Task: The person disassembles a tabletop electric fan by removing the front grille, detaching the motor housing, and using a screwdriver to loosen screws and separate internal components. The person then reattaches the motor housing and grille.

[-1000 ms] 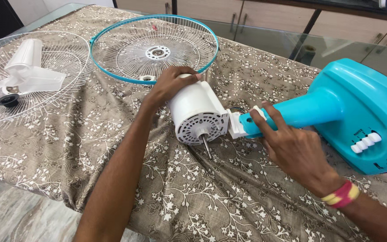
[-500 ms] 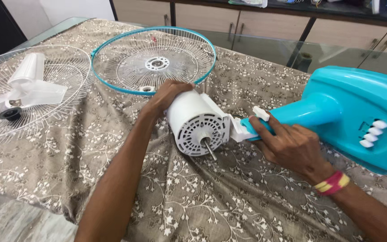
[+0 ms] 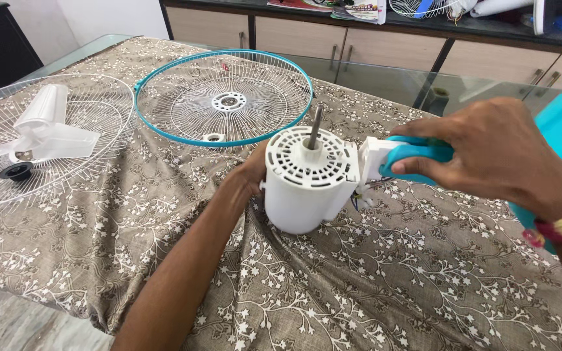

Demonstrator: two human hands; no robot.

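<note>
Both hands hold the white fan motor (image 3: 307, 185), right fingers (image 3: 424, 168) gripping its teal neck (image 3: 414, 153).

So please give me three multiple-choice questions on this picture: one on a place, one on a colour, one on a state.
1. Where does the white blade lie?
A) on the white wire guard at the left
B) inside the teal-rimmed guard
C) on the floor

2. What colour is the neck gripped by the right hand?
A) red
B) teal
C) black

3. How does the shaft of the motor housing point?
A) down into the cloth
B) up
C) it is hidden

Answers: 1 A, the blade rests on the white guard; 2 B, teal shows between the fingers; 3 B, the shaft rises above the vented face.
</note>
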